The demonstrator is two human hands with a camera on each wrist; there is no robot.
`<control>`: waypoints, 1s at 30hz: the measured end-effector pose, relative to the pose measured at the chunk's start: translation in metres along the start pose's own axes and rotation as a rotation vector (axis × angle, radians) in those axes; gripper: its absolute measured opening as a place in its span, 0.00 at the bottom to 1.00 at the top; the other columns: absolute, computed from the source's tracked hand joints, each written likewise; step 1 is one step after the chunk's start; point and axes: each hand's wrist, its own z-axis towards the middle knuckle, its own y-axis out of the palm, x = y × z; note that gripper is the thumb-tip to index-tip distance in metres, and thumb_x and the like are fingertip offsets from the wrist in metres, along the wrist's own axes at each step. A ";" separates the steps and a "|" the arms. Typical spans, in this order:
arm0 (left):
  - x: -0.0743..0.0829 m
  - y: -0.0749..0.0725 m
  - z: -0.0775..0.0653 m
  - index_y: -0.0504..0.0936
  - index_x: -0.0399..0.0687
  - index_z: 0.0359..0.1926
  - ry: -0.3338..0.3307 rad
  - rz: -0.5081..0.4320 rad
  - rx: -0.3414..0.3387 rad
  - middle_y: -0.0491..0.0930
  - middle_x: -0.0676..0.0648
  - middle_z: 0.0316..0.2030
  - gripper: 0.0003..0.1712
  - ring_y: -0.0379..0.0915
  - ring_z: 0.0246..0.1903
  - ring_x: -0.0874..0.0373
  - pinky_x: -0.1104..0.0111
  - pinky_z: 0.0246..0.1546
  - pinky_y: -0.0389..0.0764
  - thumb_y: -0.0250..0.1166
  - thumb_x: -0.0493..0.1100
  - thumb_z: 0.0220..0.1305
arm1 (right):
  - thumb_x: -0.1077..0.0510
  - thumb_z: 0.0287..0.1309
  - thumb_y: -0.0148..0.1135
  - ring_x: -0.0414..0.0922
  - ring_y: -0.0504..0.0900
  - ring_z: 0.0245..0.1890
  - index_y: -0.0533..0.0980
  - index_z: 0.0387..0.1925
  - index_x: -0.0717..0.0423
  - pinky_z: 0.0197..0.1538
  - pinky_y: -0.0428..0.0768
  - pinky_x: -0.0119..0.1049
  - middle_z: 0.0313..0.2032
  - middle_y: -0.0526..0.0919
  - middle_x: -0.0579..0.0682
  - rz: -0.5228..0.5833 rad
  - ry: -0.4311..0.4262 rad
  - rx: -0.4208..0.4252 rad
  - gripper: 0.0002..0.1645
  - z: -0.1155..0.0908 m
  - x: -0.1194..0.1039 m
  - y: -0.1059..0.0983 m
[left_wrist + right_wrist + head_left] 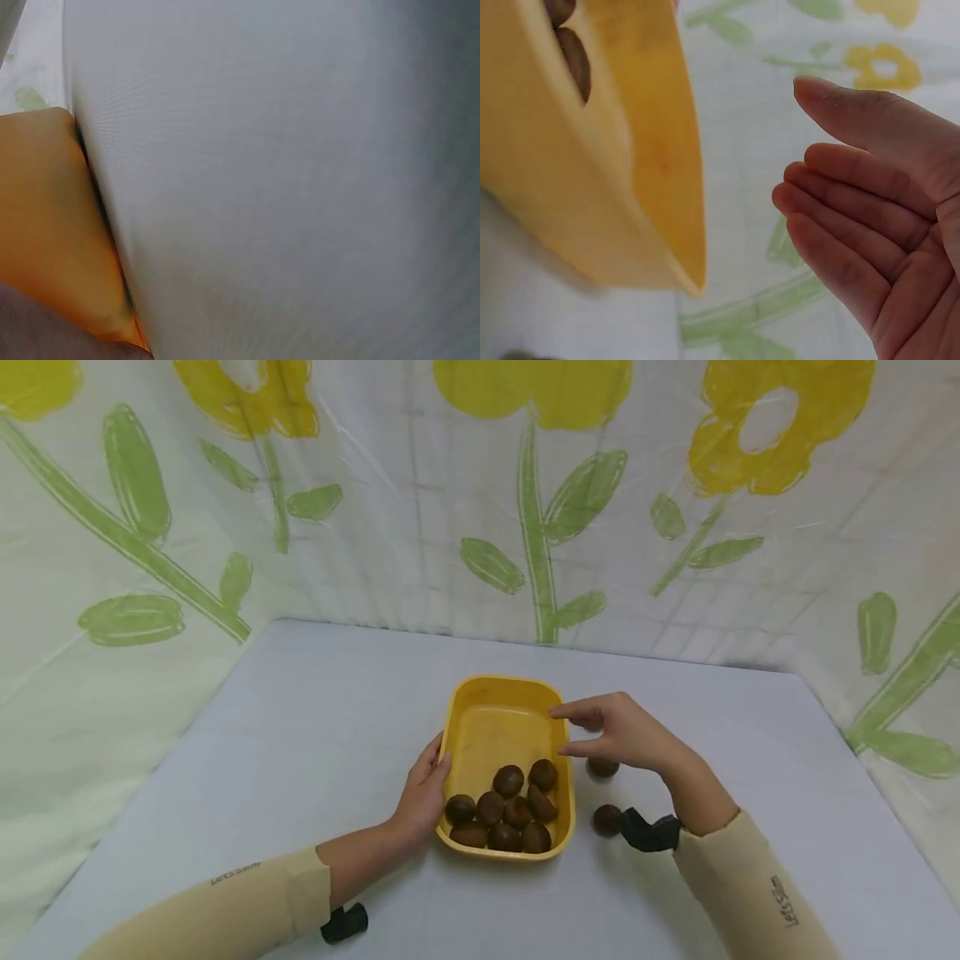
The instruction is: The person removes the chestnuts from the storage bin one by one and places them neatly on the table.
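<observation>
A yellow plastic tray (pixel 487 735) sits mid-table, its short side toward me. Several brown chestnuts (pixel 517 812) are gathered at its near end, while its far half shows bare floor. My left hand (pixel 420 797) grips the tray's left side, thumb at the rim and the other fingers partly hidden behind the wall. My right hand (pixel 618 732) hovers by the tray's right rim, thumb and fingers spread apart with nothing between them; the right wrist view shows its bare palm (pixel 900 277). Loose chestnuts lie right of the tray, one (pixel 607 820) near the right wrist and another (pixel 602 767) below the hand.
One more chestnut (pixel 592 725) is partly hidden behind the right hand. A white cloth covers the table (pixel 322 710), and a white curtain with painted flowers (pixel 390 527) hangs behind it. Black straps (pixel 648 831) are on both wrists.
</observation>
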 end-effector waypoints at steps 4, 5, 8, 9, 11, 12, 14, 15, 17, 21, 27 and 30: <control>0.001 -0.001 0.000 0.47 0.48 0.72 -0.006 0.010 0.009 0.47 0.46 0.73 0.28 0.40 0.72 0.49 0.51 0.70 0.45 0.37 0.45 0.75 | 0.53 0.48 0.70 0.49 0.79 0.53 0.78 0.51 0.58 0.56 0.77 0.43 0.50 0.82 0.53 0.042 -0.018 -0.015 0.27 0.019 -0.010 0.005; 0.001 -0.001 0.000 0.47 0.48 0.72 -0.008 0.011 0.011 0.47 0.46 0.73 0.28 0.40 0.72 0.50 0.51 0.70 0.45 0.37 0.45 0.75 | 0.53 0.48 0.70 0.49 0.80 0.52 0.78 0.51 0.58 0.56 0.77 0.43 0.50 0.82 0.54 0.049 -0.027 -0.017 0.27 0.023 -0.012 0.006; 0.002 -0.001 -0.001 0.47 0.47 0.72 0.001 0.000 0.013 0.47 0.46 0.73 0.28 0.41 0.72 0.49 0.51 0.70 0.46 0.37 0.44 0.75 | 0.53 0.48 0.70 0.49 0.80 0.53 0.78 0.51 0.58 0.56 0.77 0.43 0.51 0.81 0.54 0.077 -0.038 -0.023 0.28 0.034 -0.020 0.011; 0.002 -0.001 -0.001 0.47 0.47 0.72 0.004 -0.002 0.012 0.47 0.46 0.73 0.28 0.41 0.72 0.49 0.52 0.70 0.46 0.37 0.44 0.75 | 0.53 0.48 0.70 0.50 0.79 0.53 0.78 0.52 0.58 0.56 0.77 0.43 0.51 0.81 0.55 0.085 -0.040 -0.028 0.28 0.038 -0.022 0.013; 0.003 -0.001 -0.002 0.47 0.46 0.72 0.014 -0.008 0.009 0.47 0.45 0.73 0.28 0.42 0.72 0.49 0.52 0.70 0.47 0.37 0.44 0.75 | 0.53 0.48 0.70 0.50 0.79 0.54 0.77 0.52 0.58 0.56 0.76 0.42 0.52 0.81 0.55 0.102 -0.038 -0.040 0.28 0.045 -0.025 0.017; 0.004 -0.001 -0.002 0.46 0.46 0.72 0.019 -0.012 0.006 0.47 0.45 0.73 0.28 0.43 0.72 0.49 0.51 0.70 0.48 0.37 0.43 0.75 | 0.54 0.48 0.70 0.51 0.78 0.54 0.77 0.52 0.59 0.57 0.76 0.42 0.52 0.81 0.55 0.113 -0.034 -0.050 0.28 0.048 -0.025 0.020; 0.004 0.000 -0.002 0.46 0.46 0.72 0.024 -0.017 0.001 0.47 0.45 0.73 0.28 0.44 0.71 0.48 0.51 0.70 0.49 0.37 0.43 0.75 | 0.55 0.49 0.70 0.51 0.78 0.55 0.77 0.52 0.59 0.57 0.76 0.41 0.52 0.80 0.55 0.130 -0.033 -0.072 0.28 0.054 -0.026 0.025; 0.004 0.000 -0.003 0.46 0.46 0.72 0.025 -0.019 -0.003 0.47 0.45 0.73 0.28 0.44 0.71 0.48 0.51 0.70 0.49 0.37 0.43 0.75 | 0.55 0.49 0.69 0.51 0.78 0.55 0.77 0.53 0.60 0.57 0.76 0.40 0.53 0.80 0.55 0.140 -0.028 -0.083 0.27 0.057 -0.025 0.028; 0.004 0.000 -0.003 0.46 0.45 0.72 0.026 -0.016 -0.007 0.47 0.44 0.73 0.28 0.45 0.71 0.48 0.51 0.69 0.50 0.37 0.44 0.75 | 0.56 0.49 0.69 0.51 0.77 0.56 0.77 0.53 0.61 0.57 0.75 0.39 0.53 0.79 0.57 0.165 -0.021 -0.098 0.27 0.063 -0.024 0.035; 0.003 0.000 -0.002 0.46 0.45 0.72 0.021 -0.002 -0.014 0.47 0.44 0.73 0.29 0.44 0.71 0.48 0.51 0.69 0.49 0.37 0.44 0.75 | 0.58 0.49 0.69 0.50 0.77 0.56 0.76 0.52 0.63 0.57 0.76 0.38 0.53 0.79 0.58 0.200 -0.013 -0.103 0.27 0.070 -0.022 0.045; 0.002 0.000 -0.001 0.46 0.45 0.72 0.026 -0.011 -0.029 0.47 0.45 0.73 0.28 0.45 0.71 0.48 0.51 0.70 0.50 0.37 0.44 0.75 | 0.59 0.50 0.69 0.50 0.78 0.55 0.76 0.52 0.67 0.57 0.76 0.39 0.53 0.79 0.59 0.219 0.002 -0.118 0.28 0.071 -0.017 0.058; 0.002 0.000 -0.001 0.46 0.45 0.72 0.031 -0.007 -0.034 0.47 0.44 0.73 0.28 0.44 0.71 0.48 0.51 0.70 0.49 0.37 0.44 0.75 | 0.58 0.50 0.69 0.50 0.78 0.55 0.76 0.52 0.66 0.57 0.76 0.39 0.53 0.79 0.58 0.222 0.028 -0.132 0.28 0.072 -0.013 0.062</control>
